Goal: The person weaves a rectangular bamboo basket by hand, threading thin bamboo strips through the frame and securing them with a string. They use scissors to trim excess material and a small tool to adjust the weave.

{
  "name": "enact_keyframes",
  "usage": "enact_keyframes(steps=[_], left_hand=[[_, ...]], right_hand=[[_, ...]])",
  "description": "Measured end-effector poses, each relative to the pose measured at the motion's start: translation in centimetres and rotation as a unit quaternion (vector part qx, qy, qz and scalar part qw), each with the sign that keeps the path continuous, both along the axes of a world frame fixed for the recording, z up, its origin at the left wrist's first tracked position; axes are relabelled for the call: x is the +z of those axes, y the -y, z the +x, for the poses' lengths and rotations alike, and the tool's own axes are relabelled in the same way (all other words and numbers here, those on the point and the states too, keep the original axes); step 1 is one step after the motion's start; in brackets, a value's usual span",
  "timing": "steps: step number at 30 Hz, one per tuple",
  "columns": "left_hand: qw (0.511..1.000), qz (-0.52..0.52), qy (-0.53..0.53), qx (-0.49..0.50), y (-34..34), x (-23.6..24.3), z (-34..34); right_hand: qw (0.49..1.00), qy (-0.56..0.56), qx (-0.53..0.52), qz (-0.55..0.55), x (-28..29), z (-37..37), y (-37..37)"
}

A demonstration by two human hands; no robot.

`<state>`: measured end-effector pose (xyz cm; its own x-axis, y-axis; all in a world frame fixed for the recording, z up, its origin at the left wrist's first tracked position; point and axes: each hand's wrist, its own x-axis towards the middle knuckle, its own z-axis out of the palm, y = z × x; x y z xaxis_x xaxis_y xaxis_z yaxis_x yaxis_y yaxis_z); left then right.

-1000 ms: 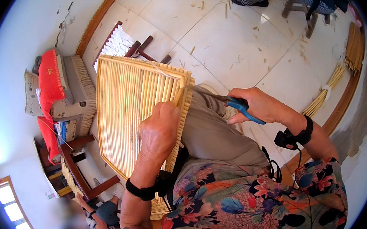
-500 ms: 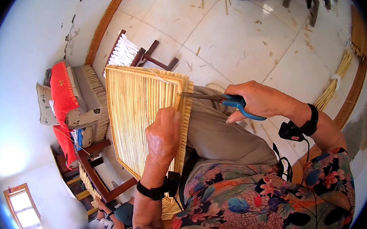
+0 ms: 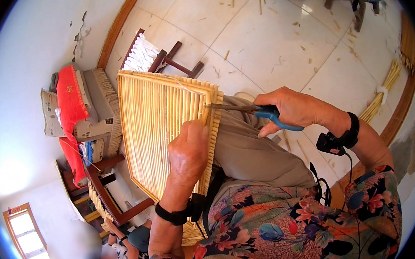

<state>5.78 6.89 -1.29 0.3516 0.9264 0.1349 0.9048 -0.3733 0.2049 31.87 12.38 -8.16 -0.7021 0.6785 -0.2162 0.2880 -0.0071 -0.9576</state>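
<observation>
A panel of pale yellow reed stalks point(image 3: 150, 119) laid side by side, with a bundled border, leans across my lap. My right hand point(image 3: 288, 107) grips scissors point(image 3: 270, 115) by their blue handles. Their dark blades reach left to the panel's right border, with the tips touching or just above it near the top corner. Against the panel's face, just left of that border, my left hand point(image 3: 188, 148) is closed with its fingers curled under. Its fingertips are hidden, so I cannot tell what they pinch. A thin pale cord point(image 3: 180, 84) lies along the panel's upper edge.
Behind the panel stands a dark wooden stool point(image 3: 175, 59) with white cord webbing. Cushions and a red cloth point(image 3: 71, 99) are piled at the left. Below, a person works at a dark wooden frame point(image 3: 121, 215). A tied reed bundle point(image 3: 380, 96) lies at right; scraps litter the tiles.
The scissors and my right hand have shifted very slightly right in the picture. The panel's top right corner sits slightly further right too. Both hands keep their grips.
</observation>
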Motion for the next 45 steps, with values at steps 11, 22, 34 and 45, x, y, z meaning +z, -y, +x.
enact_keyframes(steps=[11,22,34,45], left_hand=[[0.997,0.06,-0.019,-0.034,0.0,-0.4,0.1],[0.997,0.06,-0.011,-0.045,0.4,-0.5,0.1],[0.996,0.06,-0.04,-0.057,0.8,-0.3,-0.2],[0.993,0.084,-0.03,-0.073,0.9,-0.6,-0.6]], right_hand=[[0.994,0.051,0.026,0.089,0.0,0.0,-0.3],[0.996,0.051,0.05,0.051,1.0,0.4,-0.4],[0.993,0.086,0.059,0.054,2.3,0.3,0.0],[0.993,0.096,0.033,0.065,2.6,0.5,1.0]])
